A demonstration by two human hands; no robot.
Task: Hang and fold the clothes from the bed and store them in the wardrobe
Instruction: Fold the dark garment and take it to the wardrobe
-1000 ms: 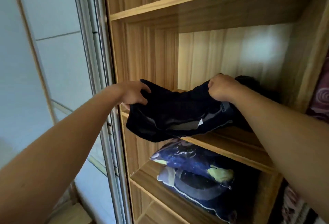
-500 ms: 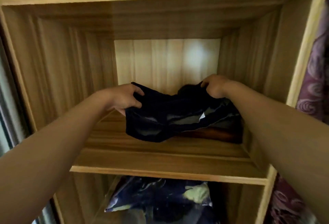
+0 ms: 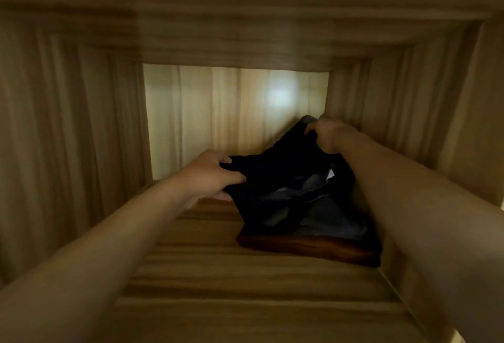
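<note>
A folded dark navy garment [image 3: 281, 179] with a grey inner lining and a small white tag hangs between my hands inside a wooden wardrobe compartment. My left hand [image 3: 210, 176] grips its left edge. My right hand [image 3: 331, 135] grips its far right corner, higher and deeper in. The garment's lower part touches a folded stack on the shelf: a grey piece [image 3: 335, 222] lying on a reddish-brown piece [image 3: 308, 248] at the right side.
The wooden shelf board [image 3: 207, 282] stretches bare to the left and front of the stack. Side walls [image 3: 68, 138] and the top panel [image 3: 245, 23] close in the compartment. The pale back panel [image 3: 218, 113] shows a bright reflection.
The view has moved deep into the compartment. Both hands have carried the dark garment further in and to the right, down onto the folded stack.
</note>
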